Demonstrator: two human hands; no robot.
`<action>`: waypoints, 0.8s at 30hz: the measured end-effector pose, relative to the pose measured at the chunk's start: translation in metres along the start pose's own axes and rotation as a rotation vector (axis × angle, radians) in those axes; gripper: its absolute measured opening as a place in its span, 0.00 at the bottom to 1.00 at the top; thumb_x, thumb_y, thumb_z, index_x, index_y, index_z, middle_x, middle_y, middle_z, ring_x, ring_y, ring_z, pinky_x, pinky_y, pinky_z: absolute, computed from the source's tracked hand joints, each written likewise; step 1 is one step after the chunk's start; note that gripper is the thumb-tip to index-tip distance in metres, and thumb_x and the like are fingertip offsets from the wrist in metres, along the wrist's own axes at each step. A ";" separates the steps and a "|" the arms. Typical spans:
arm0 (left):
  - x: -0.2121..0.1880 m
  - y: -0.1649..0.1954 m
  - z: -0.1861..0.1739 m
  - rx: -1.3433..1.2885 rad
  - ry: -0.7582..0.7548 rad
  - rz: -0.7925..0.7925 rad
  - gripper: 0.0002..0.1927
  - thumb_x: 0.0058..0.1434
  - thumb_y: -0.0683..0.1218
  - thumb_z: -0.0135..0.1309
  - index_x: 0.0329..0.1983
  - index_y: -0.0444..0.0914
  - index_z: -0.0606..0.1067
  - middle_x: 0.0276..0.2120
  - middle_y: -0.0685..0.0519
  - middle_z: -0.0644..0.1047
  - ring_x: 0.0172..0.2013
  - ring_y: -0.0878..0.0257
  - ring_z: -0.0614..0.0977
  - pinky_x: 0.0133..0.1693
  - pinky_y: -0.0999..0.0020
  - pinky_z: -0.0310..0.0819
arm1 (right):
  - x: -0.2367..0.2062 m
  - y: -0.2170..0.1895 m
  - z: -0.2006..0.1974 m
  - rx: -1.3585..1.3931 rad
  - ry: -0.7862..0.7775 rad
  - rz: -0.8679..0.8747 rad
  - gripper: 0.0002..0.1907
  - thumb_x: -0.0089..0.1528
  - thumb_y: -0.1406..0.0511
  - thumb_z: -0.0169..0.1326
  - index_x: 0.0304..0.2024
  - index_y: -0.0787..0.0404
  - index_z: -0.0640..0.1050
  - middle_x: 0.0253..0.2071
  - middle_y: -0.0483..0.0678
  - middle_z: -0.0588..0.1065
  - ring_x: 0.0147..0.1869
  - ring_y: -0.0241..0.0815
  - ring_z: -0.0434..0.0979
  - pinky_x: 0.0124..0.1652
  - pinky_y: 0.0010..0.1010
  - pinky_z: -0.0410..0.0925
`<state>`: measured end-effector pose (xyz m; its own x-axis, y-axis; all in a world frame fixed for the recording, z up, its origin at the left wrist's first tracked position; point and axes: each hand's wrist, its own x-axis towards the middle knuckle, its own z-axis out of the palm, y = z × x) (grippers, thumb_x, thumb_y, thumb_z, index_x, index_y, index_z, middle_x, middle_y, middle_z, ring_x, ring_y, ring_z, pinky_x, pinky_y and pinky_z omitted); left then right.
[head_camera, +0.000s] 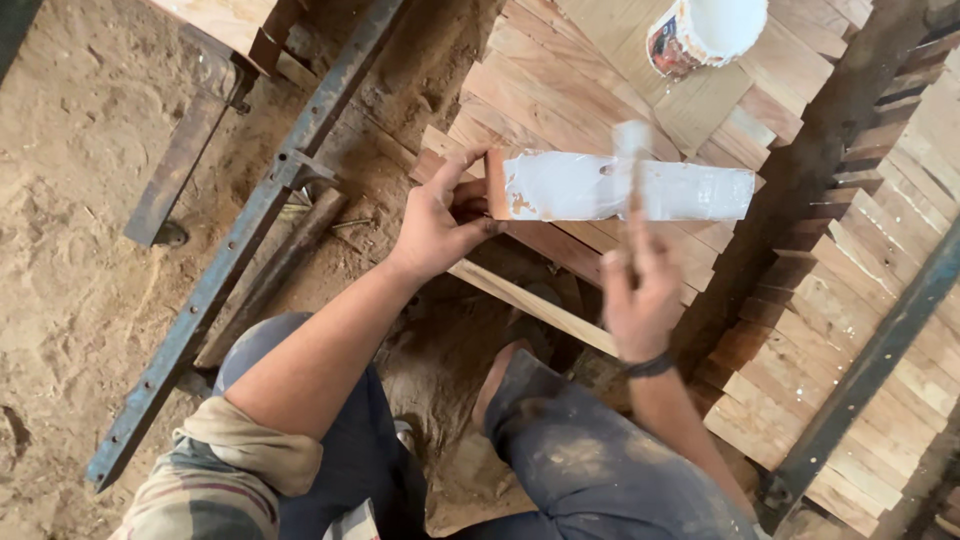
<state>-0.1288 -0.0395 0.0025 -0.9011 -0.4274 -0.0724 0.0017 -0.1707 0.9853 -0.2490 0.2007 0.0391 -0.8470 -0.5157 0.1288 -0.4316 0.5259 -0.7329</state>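
My left hand (440, 220) grips the left end of a short wooden plank (690, 192) held level in front of me, its top face coated with white glue. My right hand (640, 295) is below the plank's middle, fingers closed on a thin spreader (632, 150) whose white-smeared tip lies blurred across the glued face. A white glue tub (705, 30) stands open on the plank stack just beyond.
Stacks of cut wooden planks (560, 80) lie ahead and a second row (900, 260) runs down the right. A long metal rail (240, 240) crosses the sawdust floor at left. Another metal bar (870, 370) leans at right. My knees are below.
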 end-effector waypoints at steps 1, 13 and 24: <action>0.001 0.000 0.000 -0.027 0.005 -0.008 0.42 0.56 0.31 0.64 0.72 0.37 0.60 0.52 0.46 0.82 0.48 0.65 0.83 0.52 0.68 0.81 | -0.007 -0.005 0.003 -0.019 -0.039 -0.122 0.30 0.65 0.67 0.58 0.71 0.58 0.72 0.45 0.51 0.74 0.42 0.43 0.75 0.43 0.31 0.70; 0.001 -0.008 -0.001 -0.103 0.014 -0.005 0.42 0.56 0.29 0.61 0.72 0.35 0.60 0.52 0.46 0.81 0.51 0.63 0.83 0.53 0.66 0.80 | -0.019 -0.007 -0.003 -0.182 -0.011 -0.244 0.28 0.63 0.69 0.61 0.67 0.60 0.75 0.47 0.55 0.70 0.43 0.50 0.71 0.42 0.35 0.68; 0.003 -0.006 -0.001 -0.051 0.029 -0.053 0.42 0.55 0.28 0.61 0.73 0.33 0.59 0.52 0.43 0.80 0.52 0.61 0.83 0.53 0.65 0.81 | -0.021 0.056 -0.007 -0.340 0.107 -0.343 0.30 0.62 0.73 0.56 0.68 0.57 0.74 0.48 0.56 0.70 0.45 0.52 0.73 0.43 0.39 0.71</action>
<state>-0.1313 -0.0407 -0.0037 -0.8878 -0.4416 -0.1297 -0.0232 -0.2386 0.9709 -0.2574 0.2463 0.0000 -0.6575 -0.6352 0.4054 -0.7531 0.5377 -0.3790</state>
